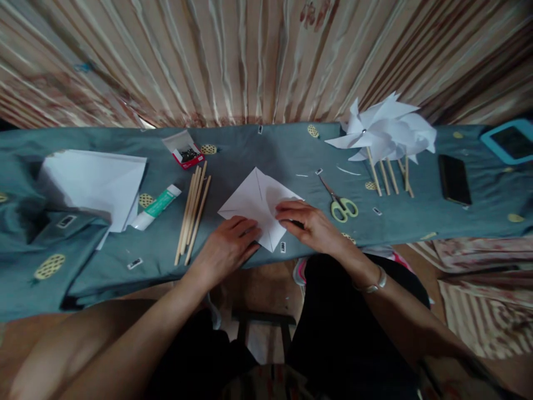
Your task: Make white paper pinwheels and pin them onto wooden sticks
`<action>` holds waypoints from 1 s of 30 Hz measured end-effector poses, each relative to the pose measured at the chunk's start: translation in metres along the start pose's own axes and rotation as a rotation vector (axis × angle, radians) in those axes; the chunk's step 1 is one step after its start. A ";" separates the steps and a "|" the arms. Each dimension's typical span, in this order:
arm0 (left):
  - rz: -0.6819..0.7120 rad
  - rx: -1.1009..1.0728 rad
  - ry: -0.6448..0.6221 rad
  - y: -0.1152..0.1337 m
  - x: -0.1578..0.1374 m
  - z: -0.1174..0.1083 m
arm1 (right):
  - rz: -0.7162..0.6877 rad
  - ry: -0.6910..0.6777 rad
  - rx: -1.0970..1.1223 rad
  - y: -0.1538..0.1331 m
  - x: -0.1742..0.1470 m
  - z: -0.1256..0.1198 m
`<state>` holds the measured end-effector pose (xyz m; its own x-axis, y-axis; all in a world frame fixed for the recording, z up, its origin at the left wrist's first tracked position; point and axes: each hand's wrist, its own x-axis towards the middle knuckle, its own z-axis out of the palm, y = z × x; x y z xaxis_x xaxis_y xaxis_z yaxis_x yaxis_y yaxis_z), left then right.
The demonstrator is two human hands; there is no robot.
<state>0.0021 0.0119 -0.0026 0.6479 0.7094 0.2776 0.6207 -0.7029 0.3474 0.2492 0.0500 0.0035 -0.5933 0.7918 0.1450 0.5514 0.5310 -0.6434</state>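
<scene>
A white paper square [252, 201] with crease or cut lines running in from its corners lies in front of me on the cloth-covered table. The fingers of my left hand [231, 241] rest flat on its lower left side, pressing it down. At the right side of the sheet, my right hand [310, 222] has its thumb and fingers closed on the paper's edge. Green-handled scissors [342, 206] lie just beyond my right hand. Left of the paper are several thin wooden sticks [191, 214], side by side.
A red-and-white box [187, 154] of small dark pins stands open behind the sticks. A glue tube [157, 206] and stacked white sheets [100, 178] lie left. Paper pinwheels [385, 130] on sticks, a phone [454, 179] and a blue-framed tablet [510, 141] are right. A curtain [233, 61] hangs behind.
</scene>
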 end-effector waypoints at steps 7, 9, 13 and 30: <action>-0.002 0.014 0.038 -0.001 -0.001 0.005 | 0.000 -0.012 0.004 -0.001 -0.002 0.000; -0.007 0.017 0.042 -0.001 -0.003 0.006 | 0.004 -0.011 -0.003 -0.003 -0.002 -0.001; 0.010 0.037 0.095 -0.002 -0.002 0.006 | 0.010 -0.017 -0.024 -0.006 -0.001 -0.004; -0.187 -0.229 0.208 -0.002 0.012 0.006 | 0.236 0.245 0.221 -0.028 0.010 0.025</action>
<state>0.0116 0.0215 -0.0050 0.4142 0.8366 0.3587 0.5895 -0.5468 0.5945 0.2132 0.0353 0.0041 -0.2933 0.9470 0.1313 0.5003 0.2691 -0.8230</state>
